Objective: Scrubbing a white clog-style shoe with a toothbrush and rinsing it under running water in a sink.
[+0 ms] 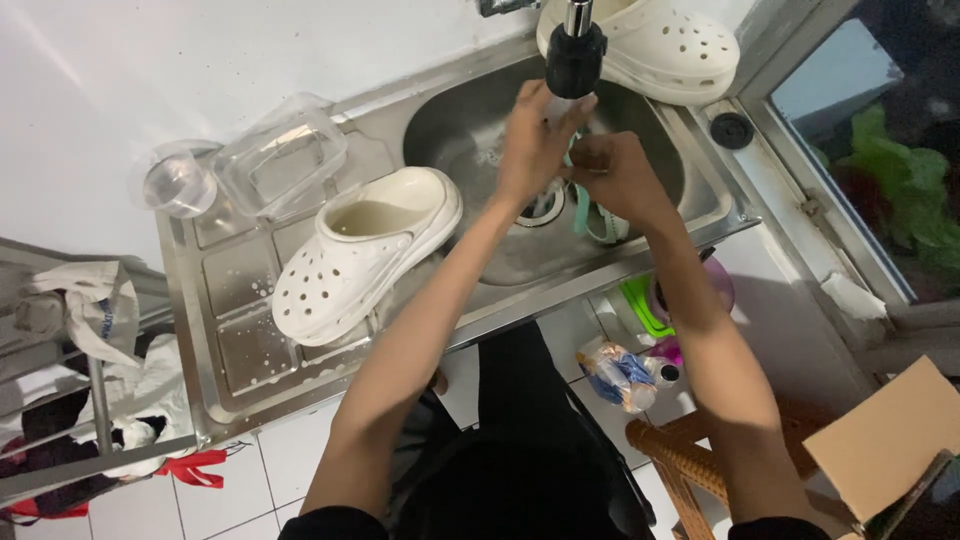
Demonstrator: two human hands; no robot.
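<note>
- So, rinsing stage by the look of it: both hands are in the steel sink (450, 120) basin, right under the black tap head (574, 55).
- Left hand (537, 140) is up at the water stream, fingers loosely curled together; can't really tell if it's pinching anything or just catching water.
- Right hand (612, 175) is closed around a pale teal brush-like thing (582, 212), which hangs down near the drain in the middle of the basin. What it is exactly is hard to make out.
- One white clog (365, 250) sits on the ribbed drainboard at the left side of the sink, toe toward the front-left corner, with murky water pooled inside.
- The other white clog (655, 45) is perched on the back rim, just beside the tap.
- My guess is the brush is getting wetted or washed off, and both clogs still need finishing. Next move would call for a firm hold on a wet, slippery clog with the left while the right scrubs, and tipping that pooled water into the basin.
- Clear plastic containers (280, 160) and a cup (180, 180) sit at the back-left corner of the drainboard.
</note>
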